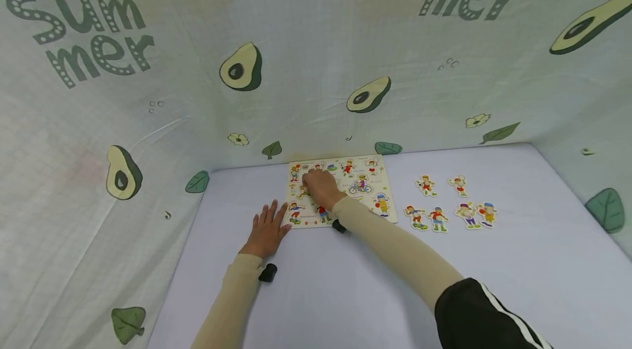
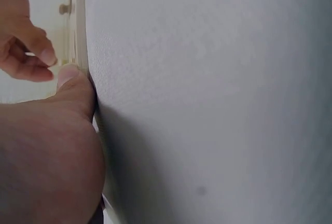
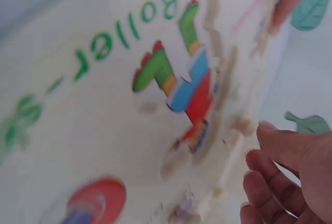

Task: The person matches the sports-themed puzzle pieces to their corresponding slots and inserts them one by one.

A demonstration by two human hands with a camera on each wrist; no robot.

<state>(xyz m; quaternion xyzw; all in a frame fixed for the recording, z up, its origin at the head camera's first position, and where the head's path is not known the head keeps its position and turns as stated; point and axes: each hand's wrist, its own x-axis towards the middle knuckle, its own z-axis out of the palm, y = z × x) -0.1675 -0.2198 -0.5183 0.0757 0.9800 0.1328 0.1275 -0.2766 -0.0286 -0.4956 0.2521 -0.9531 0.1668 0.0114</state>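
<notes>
Head view shows the board [image 1: 382,183] just right of the left hand [image 1: 266,230] and beneath the right hand [image 1: 322,187]. The left hand lies with its fingers spread, its thumb at the board's edge. The right hand's fingers bend over the board; whether they pinch anything, I cannot tell. Loose pieces [image 1: 438,219] lie on the table [image 1: 321,294] to the right hand's right, well apart from it. The likeliest trouble seems to be the board slipping: the left hand steadies only one side, so a hard push from the right hand could turn it. The right sleeve [image 1: 395,245] might also nudge any piece seated beneath it.
</notes>
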